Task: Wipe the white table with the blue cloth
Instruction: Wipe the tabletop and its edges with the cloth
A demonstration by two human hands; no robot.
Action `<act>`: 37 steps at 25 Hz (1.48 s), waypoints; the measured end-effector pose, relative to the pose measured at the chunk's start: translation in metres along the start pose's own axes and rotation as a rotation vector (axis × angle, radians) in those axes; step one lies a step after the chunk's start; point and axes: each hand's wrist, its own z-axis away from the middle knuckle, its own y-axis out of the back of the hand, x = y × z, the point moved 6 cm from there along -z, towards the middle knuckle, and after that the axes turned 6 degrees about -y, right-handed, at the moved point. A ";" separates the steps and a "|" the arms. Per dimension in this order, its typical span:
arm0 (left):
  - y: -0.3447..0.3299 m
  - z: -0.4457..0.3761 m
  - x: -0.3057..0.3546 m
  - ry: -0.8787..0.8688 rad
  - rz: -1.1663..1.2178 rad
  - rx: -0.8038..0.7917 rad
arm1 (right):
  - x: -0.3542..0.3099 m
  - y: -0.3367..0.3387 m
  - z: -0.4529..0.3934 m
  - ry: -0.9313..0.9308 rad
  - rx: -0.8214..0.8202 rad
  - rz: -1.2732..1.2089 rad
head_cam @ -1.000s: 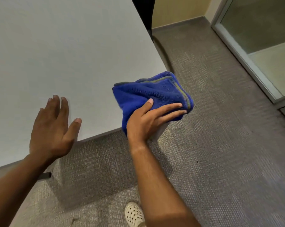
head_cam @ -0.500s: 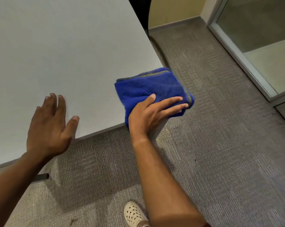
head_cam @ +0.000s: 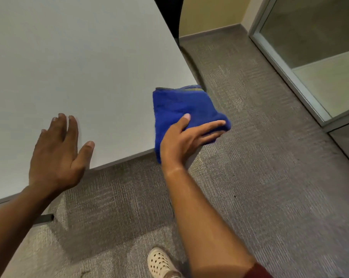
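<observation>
The white table (head_cam: pixel 79 67) fills the upper left of the head view, its near right corner under the cloth. A folded blue cloth (head_cam: pixel 177 105) lies over that corner, partly hanging past the right edge. My right hand (head_cam: pixel 181 141) presses on the cloth, thumb on top and fingers stretched along its right side. My left hand (head_cam: pixel 57 155) rests flat on the table near the front edge, fingers apart, holding nothing.
Grey carpet (head_cam: pixel 259 187) covers the floor to the right and below the table. A glass partition with a metal frame (head_cam: pixel 289 73) stands at the far right. My light shoe (head_cam: pixel 159 263) shows at the bottom. A dark chair back (head_cam: pixel 169 13) rises behind the table.
My right hand has shifted the cloth slightly along the table corner, and its right side now droops over the edge. My left hand has stayed flat in about the same place.
</observation>
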 end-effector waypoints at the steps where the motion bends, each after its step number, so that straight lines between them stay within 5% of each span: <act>1: 0.000 0.001 0.000 0.002 0.005 0.002 | 0.007 -0.004 0.016 0.009 -0.031 0.003; 4: -0.002 0.003 -0.002 -0.006 0.010 0.020 | 0.021 -0.011 0.030 -0.015 -0.127 -0.055; 9: -0.001 0.003 -0.002 -0.008 0.003 0.021 | 0.015 0.004 -0.005 -0.057 -0.049 -0.126; 24: -0.006 0.002 -0.007 -0.017 0.024 0.061 | 0.013 0.005 0.010 0.306 -0.206 0.505; 31: -0.007 0.004 -0.009 -0.002 0.047 0.058 | -0.017 0.005 -0.044 0.338 -0.131 0.872; 37: -0.006 0.004 -0.008 0.003 0.048 0.059 | -0.047 -0.024 -0.110 0.224 -0.449 0.863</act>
